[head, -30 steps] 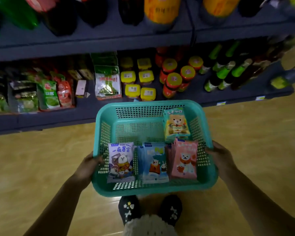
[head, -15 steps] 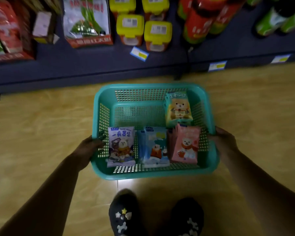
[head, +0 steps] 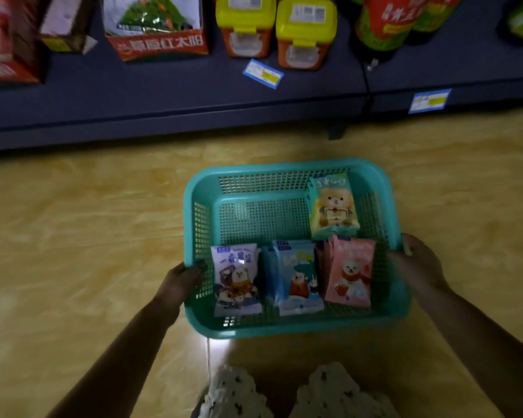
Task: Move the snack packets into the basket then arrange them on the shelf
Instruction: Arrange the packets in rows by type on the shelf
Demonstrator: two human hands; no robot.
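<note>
A teal mesh basket (head: 284, 167) hangs low over the tan floor, held at both sides. My left hand (head: 178, 282) grips its left wall and my right hand (head: 417, 263) grips its right rim. Inside lie several snack packets: a white-purple packet (head: 236, 280) at the near left, a blue packet (head: 296, 279) in the middle, a pink packet (head: 349, 271) at the near right, and a teal-yellow bear packet (head: 334, 205) leaning at the far right. The dark shelf (head: 169, 86) runs across the top.
On the shelf stand a red-and-green bag (head: 156, 25), yellow-lidded tubs (head: 305, 31), red packages (head: 3, 40) at the left and bottles at the right. A loose price tag (head: 263, 73) lies on the shelf. My knees in patterned fabric (head: 284, 393) show at the bottom.
The view has dropped and closed in on the lowest shelf. The basket has come down near the floor, still held by both hands. My feet gave way to bent knees.
</note>
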